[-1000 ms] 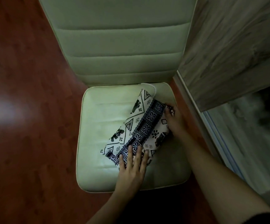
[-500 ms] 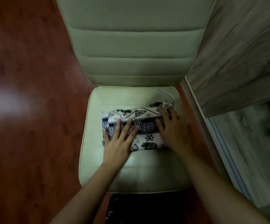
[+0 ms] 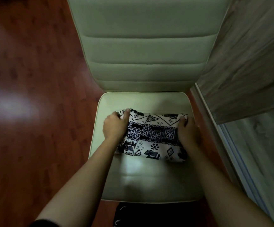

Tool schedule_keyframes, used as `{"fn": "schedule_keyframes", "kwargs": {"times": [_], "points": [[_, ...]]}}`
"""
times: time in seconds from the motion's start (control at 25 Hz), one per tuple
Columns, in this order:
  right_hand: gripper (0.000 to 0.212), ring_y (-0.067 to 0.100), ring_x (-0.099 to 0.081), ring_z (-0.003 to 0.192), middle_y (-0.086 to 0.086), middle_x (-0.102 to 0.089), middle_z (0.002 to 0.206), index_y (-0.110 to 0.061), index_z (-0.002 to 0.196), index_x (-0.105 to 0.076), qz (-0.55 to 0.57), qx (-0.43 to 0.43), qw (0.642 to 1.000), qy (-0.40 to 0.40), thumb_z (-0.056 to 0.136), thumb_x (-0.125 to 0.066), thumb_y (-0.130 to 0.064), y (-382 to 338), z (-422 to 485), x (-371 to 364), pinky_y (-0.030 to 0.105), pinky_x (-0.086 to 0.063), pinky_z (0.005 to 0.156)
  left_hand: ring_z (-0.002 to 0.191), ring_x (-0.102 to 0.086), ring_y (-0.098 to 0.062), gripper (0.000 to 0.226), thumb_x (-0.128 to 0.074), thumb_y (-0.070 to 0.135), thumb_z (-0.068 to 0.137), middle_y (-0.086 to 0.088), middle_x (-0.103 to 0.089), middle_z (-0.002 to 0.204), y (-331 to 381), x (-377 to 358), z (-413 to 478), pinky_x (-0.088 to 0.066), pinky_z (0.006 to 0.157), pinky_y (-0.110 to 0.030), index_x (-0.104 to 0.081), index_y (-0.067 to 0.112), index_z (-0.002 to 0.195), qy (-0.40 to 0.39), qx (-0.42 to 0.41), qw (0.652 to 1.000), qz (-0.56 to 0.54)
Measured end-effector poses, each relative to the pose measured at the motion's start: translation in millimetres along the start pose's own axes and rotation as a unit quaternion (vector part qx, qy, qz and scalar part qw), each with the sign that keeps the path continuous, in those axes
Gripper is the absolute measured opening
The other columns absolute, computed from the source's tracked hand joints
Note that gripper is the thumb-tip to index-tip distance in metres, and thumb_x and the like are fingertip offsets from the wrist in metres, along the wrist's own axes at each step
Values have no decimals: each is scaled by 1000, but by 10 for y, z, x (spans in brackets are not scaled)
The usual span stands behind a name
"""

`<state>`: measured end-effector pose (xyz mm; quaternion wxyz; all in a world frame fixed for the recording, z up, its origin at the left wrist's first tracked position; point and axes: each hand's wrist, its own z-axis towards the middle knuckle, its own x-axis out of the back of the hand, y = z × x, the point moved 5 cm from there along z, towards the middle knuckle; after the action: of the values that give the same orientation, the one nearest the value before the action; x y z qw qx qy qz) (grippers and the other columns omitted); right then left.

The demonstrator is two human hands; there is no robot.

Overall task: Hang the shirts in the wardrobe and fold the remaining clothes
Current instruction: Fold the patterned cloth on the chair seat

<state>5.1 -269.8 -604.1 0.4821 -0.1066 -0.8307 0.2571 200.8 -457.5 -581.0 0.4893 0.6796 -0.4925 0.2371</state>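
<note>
Clamping the folded cloth (image 3: 151, 135) on the seat (image 3: 149, 177) between them, left hand (image 3: 115, 126) and right hand (image 3: 188, 131) grip its ends, so uneven lifting could let the unsupported middle sag and unfold.

A single head-worn wide-angle camera looks steeply down from close above a pale cushioned chair (image 3: 142, 99), its seat filling the centre and the backrest rising toward the top edge. Both forearms enter from the bottom corners. Red wood floor (image 3: 34, 79) curves away at left; a grey wood-grain panel (image 3: 247, 63) crowds the right.
</note>
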Motion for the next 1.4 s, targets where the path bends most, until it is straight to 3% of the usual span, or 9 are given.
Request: {"fn": "schedule_keyframes", "kwargs": {"times": [0.16,0.36,0.52,0.6,0.76,0.88,1.08,1.24,1.4], "points": [[32,21,-52,81,12,-55,99,-8,108,-49,13,31,997,73,99,-35,-35,-23,-3,25,26,-33,57,98,-54,-40,40,-53,38,92,-22,-59,107,230,8,-102,-39,76,-41,-50,0,106,96,-90,991,22],[36,23,-49,73,6,-51,81,-8,100,-51,5,-1,998,66,100,-31,-38,-53,-6,-15,29,-30,57,96,-58,-41,44,-43,40,95,-23,-63,103,251,-40,-4,-42,73,-39,-59,0,103,43,-28,998,40],[28,19,-44,62,-8,-36,61,-10,90,-51,-29,98,991,81,101,-33,-29,-152,-15,38,27,-27,52,82,-58,-44,34,-33,29,101,-24,-61,96,348,-9,-97,-30,60,-38,-53,1,106,107,-175,973,109],[26,14,-40,56,-10,-34,59,-13,86,-50,-57,146,984,85,101,-34,-28,-156,-11,93,27,-29,50,80,-61,-44,32,-29,29,102,-24,-64,92,301,17,-100,-31,56,-39,-49,4,107,117,-196,963,142],[28,20,-44,57,4,-45,64,-15,91,-54,-65,141,983,94,100,-34,-32,82,152,204,25,-28,51,93,-59,-47,37,-26,29,102,-29,-63,101,-96,224,73,-44,74,-45,-52,3,107,129,-22,989,75],[32,21,-46,56,2,-43,63,-25,80,-41,-67,173,979,87,99,-24,-44,66,136,155,28,-36,52,92,-56,-45,41,-28,36,100,-29,-62,99,-174,149,64,-40,73,-41,-54,4,102,77,-8,997,21],[43,15,-46,57,2,-49,70,-10,96,-47,27,16,996,80,97,-27,-48,208,-236,42,23,-32,51,72,-50,-27,40,-48,47,88,-8,-57,70,-438,87,-348,-32,64,-31,-52,10,74,53,52,987,-145],[36,17,-42,56,-2,-41,65,-10,90,-49,9,33,996,77,100,-28,-37,296,-566,-74,28,-31,55,57,-43,-25,32,-51,34,87,-4,-47,59,-623,-2,-724,-23,55,-32,-35,18,65,63,-32,988,-135],[25,8,-34,49,-9,-34,60,-7,99,-54,33,111,986,116,101,-34,-22,200,-478,28,24,-26,46,63,-48,-31,23,-42,27,97,-7,-51,67,-661,-42,-785,-28,57,-34,-45,14,79,91,-134,982,-102]]}}
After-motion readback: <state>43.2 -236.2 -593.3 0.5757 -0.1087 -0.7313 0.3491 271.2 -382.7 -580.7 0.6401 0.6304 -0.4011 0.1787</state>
